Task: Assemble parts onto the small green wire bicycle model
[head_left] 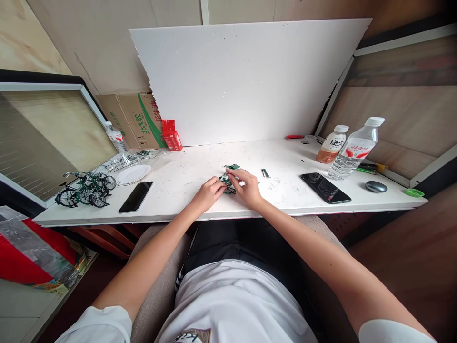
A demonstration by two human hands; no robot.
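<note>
On the white table (171, 186), near its front edge, the left hand (207, 194) and right hand (249, 186) pinch a green model bicycle (229, 189), fingertips nearly closed. Squeezing hard could bend its thin parts; a slip could scatter the green pieces (264, 173) nearby.

Held bicycle (229, 188) green, black; 2 phones (136, 196) black; carton (129, 119) brown, green-banded.

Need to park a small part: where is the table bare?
Bare patches: between the left-side phone and left hand; along the white board, between red box and red object. Crowded: left end, with model bicycles; right end, with bottles.
</note>
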